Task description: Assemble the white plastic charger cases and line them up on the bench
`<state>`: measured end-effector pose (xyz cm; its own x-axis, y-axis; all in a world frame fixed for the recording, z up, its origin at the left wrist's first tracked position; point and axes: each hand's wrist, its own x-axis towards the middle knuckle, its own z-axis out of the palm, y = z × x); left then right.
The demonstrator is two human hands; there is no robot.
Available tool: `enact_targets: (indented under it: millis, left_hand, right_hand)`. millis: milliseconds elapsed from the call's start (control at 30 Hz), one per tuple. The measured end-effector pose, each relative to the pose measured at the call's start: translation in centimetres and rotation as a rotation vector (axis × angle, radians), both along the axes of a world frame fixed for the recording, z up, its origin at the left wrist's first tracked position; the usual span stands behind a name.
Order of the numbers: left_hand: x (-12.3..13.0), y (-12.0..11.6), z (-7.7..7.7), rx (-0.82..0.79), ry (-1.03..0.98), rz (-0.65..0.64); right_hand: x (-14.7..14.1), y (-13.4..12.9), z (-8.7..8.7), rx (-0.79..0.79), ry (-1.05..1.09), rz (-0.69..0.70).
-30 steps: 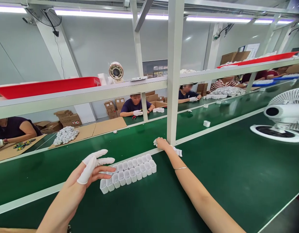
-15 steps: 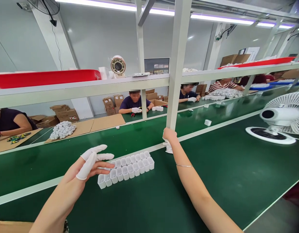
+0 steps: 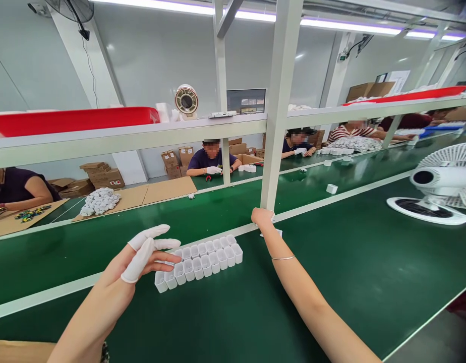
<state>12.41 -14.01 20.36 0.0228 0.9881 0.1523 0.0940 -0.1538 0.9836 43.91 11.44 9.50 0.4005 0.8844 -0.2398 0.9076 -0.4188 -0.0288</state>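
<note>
My left hand [image 3: 144, 262] hovers over the left end of two rows of small white plastic cups [image 3: 208, 264], fingers stretched out and apart, holding nothing. White finger cots cover its thumb and two fingers. The cups stand side by side with their hollow tops up, and this hand hides some of them. To the right of the rows, my right hand [image 3: 263, 217] reaches to the foot of the white post [image 3: 280, 101]. Its fingers are hidden behind the back of the hand. A bit of a white item [image 3: 279, 233] shows beside the wrist; I cannot tell whether the hand grips it.
A green conveyor belt [image 3: 225, 206] runs behind the strip, carrying a white box [image 3: 332, 188]. On the right stands a white fan [image 3: 437, 186]. Overhead, a shelf [image 3: 142, 138] bears a red tray [image 3: 74, 121]. Several co-workers sit across the belt near a white pile [image 3: 100, 201].
My right hand has shifted slightly at the post's foot, and less of the white item shows beneath it. The white box on the belt has moved right. My left hand keeps its pose.
</note>
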Motion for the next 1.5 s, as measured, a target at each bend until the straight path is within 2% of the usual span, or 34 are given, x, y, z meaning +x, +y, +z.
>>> enact_targets:
  millis: [167, 267, 400, 600, 867, 1167, 1500]
  left_hand:
    - [-0.3, 0.0, -0.2, 0.0, 0.005, -0.003]
    - [-1.0, 0.7, -0.7, 0.014, -0.028, -0.006]
    - [-1.6, 1.9, -1.2, -0.046, -0.046, -0.046]
    - [-0.5, 0.3, -0.6, 0.023, -0.024, -0.009]
    - [0.4, -0.2, 0.2, 0.01, 0.0, 0.011]
    - [0.3, -0.4, 0.1, 0.041, 0.005, 0.011]
    - [-1.6, 2.3, -1.5, -0.007, 0.005, -0.034]
  right_hand:
    - [-0.4, 0.1, 0.1, -0.073, 0.024, 0.037]
    - [0.1, -0.1, 0.6, -0.076, 0.055, 0.069]
    - [1.1, -0.5, 1.5, -0.053, 0.104, 0.11]
    - [2.1, -0.8, 2.5, 0.0, 0.182, 0.146]
    - [2.6, -1.2, 2.4, -0.018, 0.237, 0.129]
    - [2.6, -1.5, 2.7, -0.036, 0.253, 0.122]
    - [2.4, -1.2, 1.6, -0.095, 0.25, 0.144]
